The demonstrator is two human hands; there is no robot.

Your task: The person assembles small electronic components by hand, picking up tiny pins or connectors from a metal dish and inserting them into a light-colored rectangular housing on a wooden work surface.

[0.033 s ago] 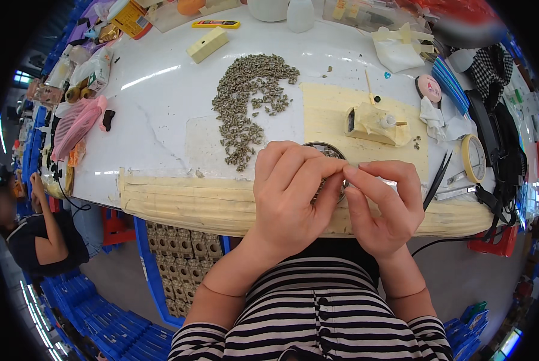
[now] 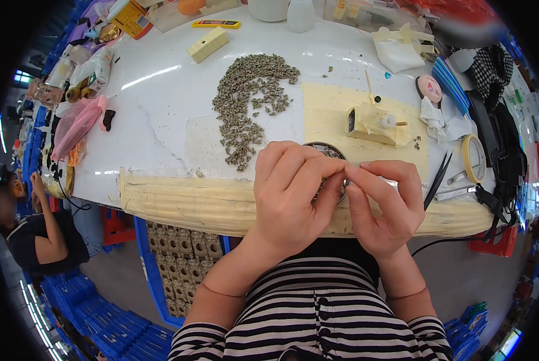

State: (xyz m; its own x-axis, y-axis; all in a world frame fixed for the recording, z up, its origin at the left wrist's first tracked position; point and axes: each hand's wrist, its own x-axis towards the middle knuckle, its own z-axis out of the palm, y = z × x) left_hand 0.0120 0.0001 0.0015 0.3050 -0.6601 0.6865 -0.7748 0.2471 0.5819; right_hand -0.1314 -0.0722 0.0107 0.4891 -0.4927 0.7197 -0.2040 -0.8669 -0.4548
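My left hand and my right hand meet fingertip to fingertip over the near edge of the table. Both are closed in a pinch. A small grey piece shows at the fingertips, too little of it to name. Beneath my hands, a round dish with a dark rim holds small metal pieces, mostly covered by my fingers. Farther off to the left lies a loose heap of small grey metal parts.
Padded tape wraps the table's front edge. A taped block stands on a yellowish sheet. At the right lie black tweezers and a tape roll. Below left, a blue crate holds metal blocks. A person sits at far left.
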